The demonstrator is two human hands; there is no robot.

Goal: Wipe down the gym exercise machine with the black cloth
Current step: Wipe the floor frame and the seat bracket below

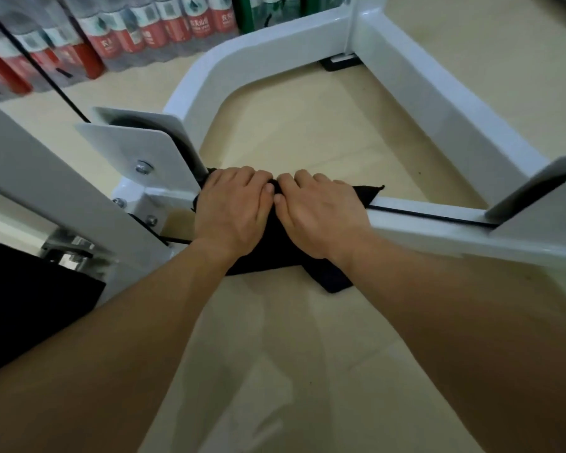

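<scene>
The black cloth (pixel 275 253) is draped over the low white bar (pixel 438 220) of the gym machine's base frame, its corners hanging toward the floor. My left hand (pixel 232 204) grips the cloth at its left end, beside the white pulley bracket (pixel 134 152). My right hand (pixel 321 214) grips it just to the right, with the fingers of both hands curled over the bar's far side. The two thumbs nearly touch in the middle. A thin black cable (pixel 438 217) runs along the bar's top to the right.
The white frame curves round behind the bar (pixel 209 73) and meets a second beam (pixel 438 103). Shrink-wrapped packs of bottles (pixel 128 31) stand at the back left. A second bracket (pixel 536 197) is at the right. Beige tiled floor (pixel 307 132) lies inside the frame.
</scene>
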